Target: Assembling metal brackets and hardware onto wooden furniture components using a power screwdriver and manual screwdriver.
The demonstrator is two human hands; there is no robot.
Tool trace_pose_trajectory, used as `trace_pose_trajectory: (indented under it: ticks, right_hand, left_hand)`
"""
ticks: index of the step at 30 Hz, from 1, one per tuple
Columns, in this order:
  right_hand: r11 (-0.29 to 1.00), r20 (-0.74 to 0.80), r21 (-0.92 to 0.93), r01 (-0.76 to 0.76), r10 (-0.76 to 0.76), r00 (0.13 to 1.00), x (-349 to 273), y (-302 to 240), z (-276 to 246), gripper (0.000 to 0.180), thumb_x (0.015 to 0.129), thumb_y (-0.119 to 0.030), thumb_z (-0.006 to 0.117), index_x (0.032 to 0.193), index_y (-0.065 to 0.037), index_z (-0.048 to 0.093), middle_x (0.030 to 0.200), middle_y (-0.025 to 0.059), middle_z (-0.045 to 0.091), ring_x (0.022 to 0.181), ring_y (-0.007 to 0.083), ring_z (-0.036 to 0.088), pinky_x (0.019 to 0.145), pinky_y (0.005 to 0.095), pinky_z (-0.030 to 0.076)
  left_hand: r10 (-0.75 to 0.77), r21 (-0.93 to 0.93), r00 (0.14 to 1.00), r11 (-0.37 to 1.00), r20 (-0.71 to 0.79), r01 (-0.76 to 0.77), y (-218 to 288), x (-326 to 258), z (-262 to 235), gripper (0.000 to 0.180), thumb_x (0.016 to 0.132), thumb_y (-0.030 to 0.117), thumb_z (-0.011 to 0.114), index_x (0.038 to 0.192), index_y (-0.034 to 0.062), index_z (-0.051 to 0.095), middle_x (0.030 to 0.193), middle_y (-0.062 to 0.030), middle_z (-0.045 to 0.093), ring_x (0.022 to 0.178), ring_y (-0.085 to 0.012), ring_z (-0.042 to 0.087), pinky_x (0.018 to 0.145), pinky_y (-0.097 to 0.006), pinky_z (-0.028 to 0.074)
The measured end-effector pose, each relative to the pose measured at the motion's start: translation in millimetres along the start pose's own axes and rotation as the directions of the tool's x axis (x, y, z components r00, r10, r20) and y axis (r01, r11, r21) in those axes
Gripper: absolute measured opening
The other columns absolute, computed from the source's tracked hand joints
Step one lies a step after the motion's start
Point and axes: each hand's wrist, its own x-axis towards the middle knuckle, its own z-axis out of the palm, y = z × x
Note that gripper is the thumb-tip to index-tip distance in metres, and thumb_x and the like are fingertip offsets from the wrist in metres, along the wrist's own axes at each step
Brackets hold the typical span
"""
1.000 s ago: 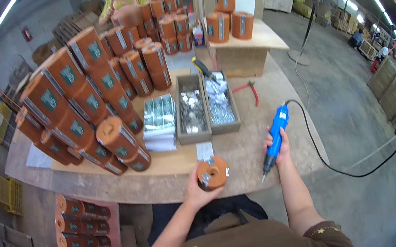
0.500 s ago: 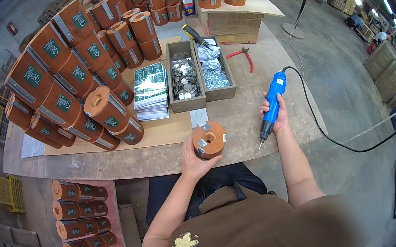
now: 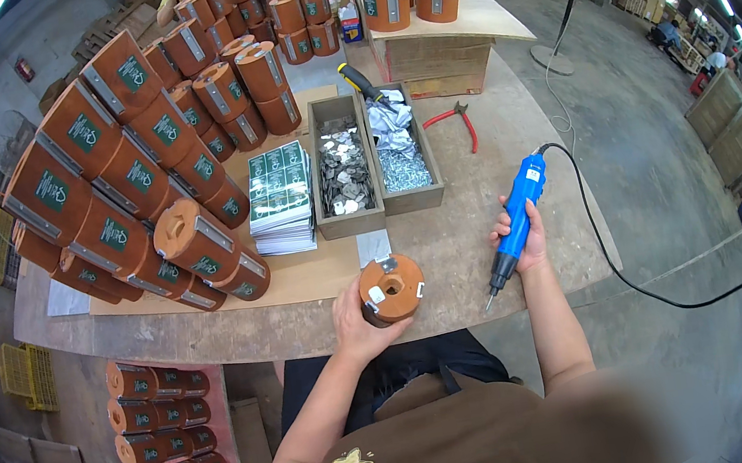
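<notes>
Left hand (image 3: 356, 316) cups an orange wooden cylinder (image 3: 392, 289) at the counter (image 3: 448, 249) edge (its end face up); right hand (image 3: 521, 232) wraps a blue electric screwdriver (image 3: 514, 220), tip down, just beside it; parts trays (image 3: 372, 168) sit behind.

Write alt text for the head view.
A person's left hand holds a round orange-brown wooden cylinder at a workbench edge while the right hand grips a blue corded electric screwdriver, tip down. Similar cylinders are stacked left.

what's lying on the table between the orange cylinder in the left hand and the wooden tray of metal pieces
In the head view, a small pale slip lies on the table between the orange cylinder and the wooden tray; nothing else.
</notes>
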Motion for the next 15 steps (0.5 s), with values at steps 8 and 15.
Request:
trace_pose_trajectory:
  ticks: [8, 15]
  right_hand:
    - [0.995, 0.018, 0.046, -0.088, 0.087, 0.996, -1, 1, -4, 0.045, 0.08, -0.044, 0.052, 0.111, -0.012, 0.046, 0.068, 0.0026, 0.048, 0.057, 0.0144, 0.047, 0.064, 0.0348, 0.043]
    - [0.997, 0.004, 0.023, -0.073, 0.073, 0.997, 1, -4, -7, 0.048, 0.081, -0.044, 0.05, 0.114, -0.01, 0.045, 0.068, 0.0028, 0.046, 0.058, 0.0127, 0.045, 0.063, 0.0354, 0.044]
  left_hand:
    - [-0.026, -0.055, 0.966, 0.998, 0.258, 0.042, -14, 23, -26, 0.086, 0.044, 0.03, 0.081, 0.119, 0.0103, 0.042, 0.105, -0.0105, 0.049, 0.102, -0.0278, 0.043, 0.09, -0.039, 0.03]
    - [-0.067, -0.016, 0.902, 0.997, 0.426, 0.081, -20, 30, -32, 0.089, 0.047, 0.028, 0.08, 0.123, 0.0098, 0.038, 0.117, -0.0146, 0.038, 0.112, -0.0333, 0.033, 0.096, -0.042, 0.025]
